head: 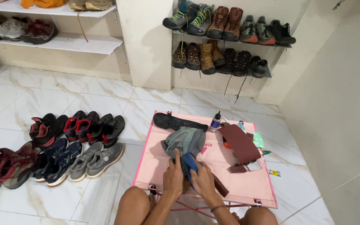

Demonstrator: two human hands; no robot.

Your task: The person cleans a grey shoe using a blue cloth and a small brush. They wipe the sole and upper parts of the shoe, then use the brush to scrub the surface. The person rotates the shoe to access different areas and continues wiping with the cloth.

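Item: grey-green shoe (183, 141), resting on the pink surface (234, 179) just beyond both hands, its near end held by them. Left hand (173, 177): grip closed around the near end of the shoe from the left, thumb up. Right hand (203, 180): grip closed, fingers wrapped over a blue part of the shoe or a cloth (189, 163) at the same end; which of the two it is cannot be told. Orientation: long axis runs from the hands away toward the far edge of the surface, leaning slightly to the left; whether the toe or the heel is the far end is not clear. Adjacent, beyond the shoe: a detached black sole (179, 122), lying crosswise; beyond and right of the right hand, a small squeeze bottle (216, 121) standing upright, dark red-brown sheets (241, 143), and small scraps (246, 167). Risks, as judged: the surface looks like light fabric on a folding frame, so hard pressing at its near edge could tip or sag it and slide the shoe toward the lap; a wide sweep of the right elbow could knock the bottle over; loose sheets near the right hand could be dragged off onto the tiled floor (63, 100).
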